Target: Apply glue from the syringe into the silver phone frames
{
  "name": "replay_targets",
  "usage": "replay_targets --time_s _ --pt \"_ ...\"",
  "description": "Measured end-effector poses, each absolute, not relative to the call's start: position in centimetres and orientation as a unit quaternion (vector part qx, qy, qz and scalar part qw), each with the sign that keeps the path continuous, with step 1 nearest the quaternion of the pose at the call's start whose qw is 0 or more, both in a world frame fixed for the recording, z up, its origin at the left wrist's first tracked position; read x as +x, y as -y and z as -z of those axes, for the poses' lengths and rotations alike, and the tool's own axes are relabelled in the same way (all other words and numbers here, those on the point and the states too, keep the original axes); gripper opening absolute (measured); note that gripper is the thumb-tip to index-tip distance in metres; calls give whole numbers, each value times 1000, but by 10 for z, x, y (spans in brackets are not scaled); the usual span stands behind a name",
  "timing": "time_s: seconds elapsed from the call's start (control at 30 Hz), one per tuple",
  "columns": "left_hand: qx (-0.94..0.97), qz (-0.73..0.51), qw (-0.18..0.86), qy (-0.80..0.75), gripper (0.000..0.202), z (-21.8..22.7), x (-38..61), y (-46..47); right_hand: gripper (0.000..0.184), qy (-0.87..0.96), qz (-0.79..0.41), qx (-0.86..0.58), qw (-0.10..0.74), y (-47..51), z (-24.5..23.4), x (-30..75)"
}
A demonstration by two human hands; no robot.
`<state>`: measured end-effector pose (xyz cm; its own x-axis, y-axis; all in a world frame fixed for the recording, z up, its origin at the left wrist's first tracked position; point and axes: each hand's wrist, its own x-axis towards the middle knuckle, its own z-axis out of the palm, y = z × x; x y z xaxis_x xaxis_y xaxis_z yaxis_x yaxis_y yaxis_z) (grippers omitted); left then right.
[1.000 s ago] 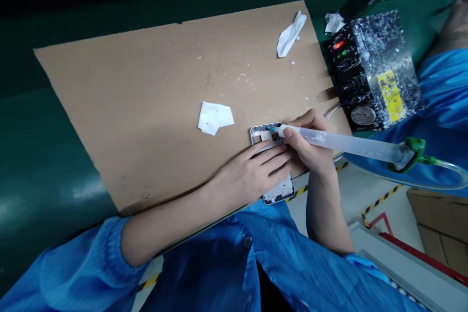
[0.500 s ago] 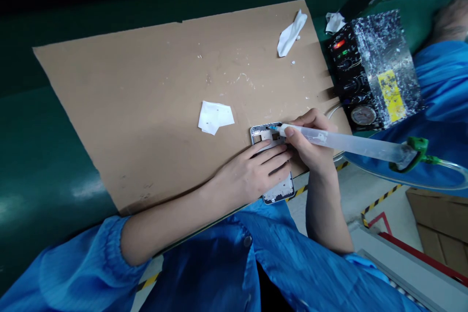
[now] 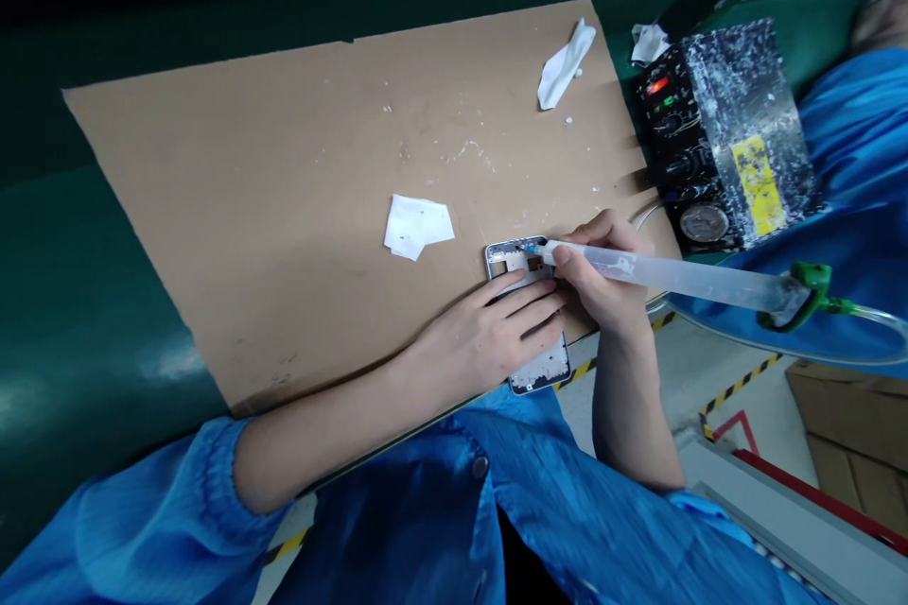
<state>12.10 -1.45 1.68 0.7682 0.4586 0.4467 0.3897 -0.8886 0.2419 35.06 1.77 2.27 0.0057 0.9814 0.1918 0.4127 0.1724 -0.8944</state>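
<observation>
My left hand [image 3: 489, 333] lies across a phone's metal middle frame [image 3: 543, 369], its fingers stretched out and slightly apart over it. The thumb is hidden. The frame's top end rests on the cardboard and its lower end reaches past the near edge. Closed around the front of a translucent dispensing syringe [image 3: 681, 279] is my right hand [image 3: 602, 279]. The syringe's blue needle tip [image 3: 531, 249] points at the frame's upper edge; whether it touches cannot be made out. A green cap [image 3: 798, 298] with a clear tube closes the syringe's back end.
The cardboard sheet [image 3: 284, 180] covers the green table. White paper scraps [image 3: 418, 227] lie on it, with another wipe [image 3: 566, 66] farther back. A dispenser control box [image 3: 738, 132] with a gauge stands at right. Beyond it shows a co-worker's blue sleeve [image 3: 862, 128].
Both hands, the phone frame and the syringe stay almost in place. The needle tip seems shifted very slightly left. The co-worker's arm at right has moved a little.
</observation>
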Motion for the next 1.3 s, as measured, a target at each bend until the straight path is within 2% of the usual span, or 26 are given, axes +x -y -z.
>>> replay_targets --time_s 0.27,0.7,1.3 --pt "937 -256 58 -229 31 -19 120 15 39 633 -321 -547 444 -18 -25 350" --pt "939 -251 66 -227 32 -19 120 15 49 620 -327 -567 431 -18 -23 351" --pt "939 -252 55 -227 32 -21 120 14 46 624 -332 -553 441 -18 -22 353"
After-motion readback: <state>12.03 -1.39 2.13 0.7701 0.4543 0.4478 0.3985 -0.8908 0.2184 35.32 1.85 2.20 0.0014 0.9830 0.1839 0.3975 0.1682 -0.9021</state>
